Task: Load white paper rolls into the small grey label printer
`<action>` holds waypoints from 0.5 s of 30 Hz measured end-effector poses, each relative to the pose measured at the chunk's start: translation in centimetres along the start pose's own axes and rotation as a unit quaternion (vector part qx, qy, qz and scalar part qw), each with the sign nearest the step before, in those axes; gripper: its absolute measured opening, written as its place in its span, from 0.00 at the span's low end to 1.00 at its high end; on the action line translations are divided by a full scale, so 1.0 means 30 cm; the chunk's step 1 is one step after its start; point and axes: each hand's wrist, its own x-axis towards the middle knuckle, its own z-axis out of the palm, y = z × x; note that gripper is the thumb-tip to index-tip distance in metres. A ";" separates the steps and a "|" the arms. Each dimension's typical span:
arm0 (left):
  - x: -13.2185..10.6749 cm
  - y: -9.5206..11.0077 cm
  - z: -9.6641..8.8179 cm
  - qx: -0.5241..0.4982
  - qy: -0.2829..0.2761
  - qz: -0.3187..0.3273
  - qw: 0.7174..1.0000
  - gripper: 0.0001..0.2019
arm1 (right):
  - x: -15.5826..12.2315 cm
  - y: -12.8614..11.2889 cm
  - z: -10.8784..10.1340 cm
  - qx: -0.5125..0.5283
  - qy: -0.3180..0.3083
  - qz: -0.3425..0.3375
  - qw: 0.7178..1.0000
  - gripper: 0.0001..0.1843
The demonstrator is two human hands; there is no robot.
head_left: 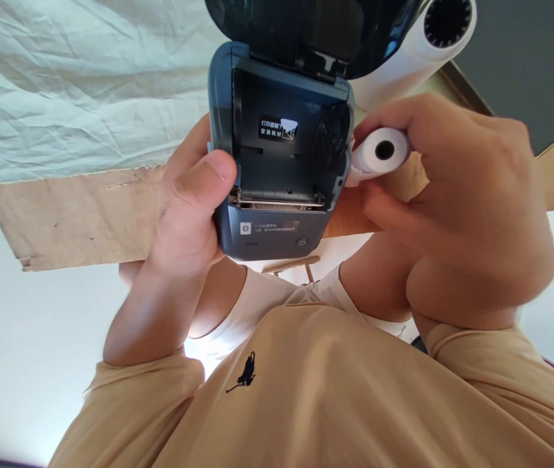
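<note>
My left hand (194, 188) grips a dark blue portable label printer (277, 234) by its side, thumb over the edge. The printer's glossy black lid (316, 29) is swung up, and its inner bay (287, 162) is exposed with no roll in it. A small white label on the bay's back wall carries printed characters. Beside the printer's right edge, my right hand (467, 188) pinches a small white paper roll (369, 159) with a dark core hole. The roll's far end lies close behind the printer's edge; whether they touch I cannot tell.
A larger white cylinder (413, 58) with a dark ribbed opening lies behind the right hand. At the upper right is a dark grey panel (530, 58). Wrinkled pale cloth (72, 84) covers the wooden table (77, 221), whose front edge runs near my knees.
</note>
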 end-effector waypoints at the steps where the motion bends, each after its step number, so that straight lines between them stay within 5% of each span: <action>1: 0.000 -0.001 -0.001 -0.003 0.000 -0.003 1.000 0.23 | 0.001 0.000 0.004 -0.001 -0.005 -0.009 1.000 0.18; 6: 0.002 -0.006 0.000 -0.015 0.000 -0.002 1.000 0.25 | 0.015 0.000 0.020 -0.001 0.033 0.010 0.999 0.17; 10: -0.002 -0.010 0.002 -0.024 0.004 0.004 1.000 0.26 | 0.009 0.004 0.017 0.020 0.016 -0.023 0.999 0.29; 15: -0.003 -0.014 -0.003 -0.022 -0.013 0.011 1.000 0.25 | 0.007 -0.018 0.032 0.026 0.025 0.008 0.999 0.21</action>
